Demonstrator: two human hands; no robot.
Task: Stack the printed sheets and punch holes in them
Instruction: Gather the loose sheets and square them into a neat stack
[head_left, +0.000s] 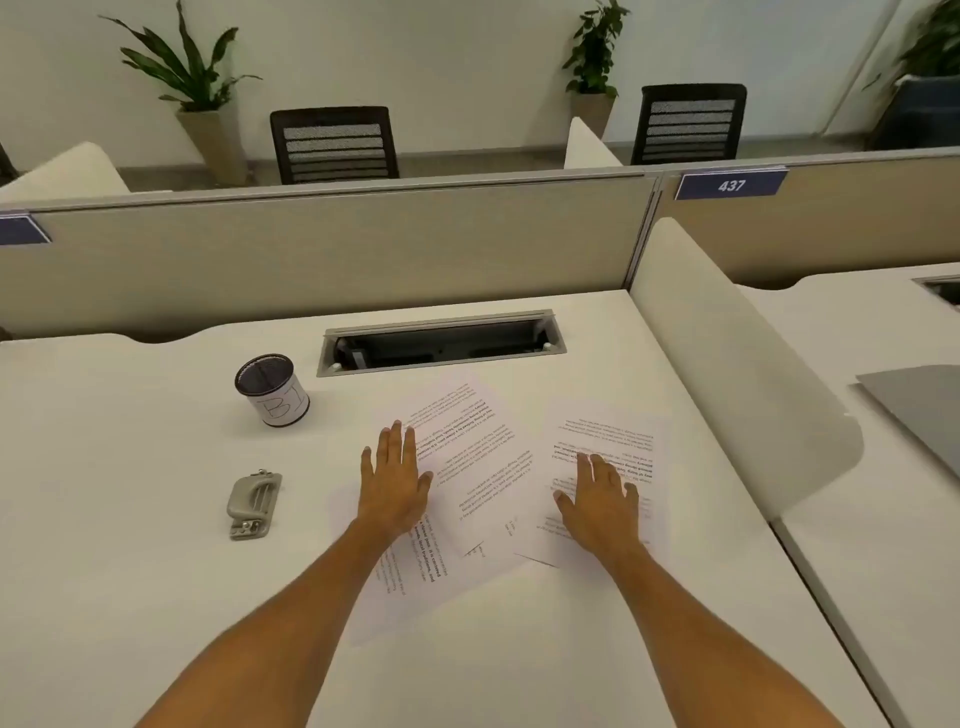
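Note:
Printed sheets lie spread and overlapping on the white desk (130, 597). One tilted sheet (478, 457) is in the middle, another sheet (618, 436) lies to its right, and a third sheet (410, 582) pokes out underneath near me. My left hand (394, 480) rests flat on the left edge of the middle sheet, fingers apart, holding nothing. My right hand (597, 501) lies flat on the right sheet, fingers spread. A grey metal hole punch (253, 505) sits on the desk left of my left hand, apart from the papers.
A black mesh pen cup (271, 389) with a white label stands behind the punch. An open cable tray slot (441, 343) is set into the desk's back. A beige partition (337, 249) runs behind, a white side divider (737, 374) stands right, with a grey laptop (919, 405) beyond.

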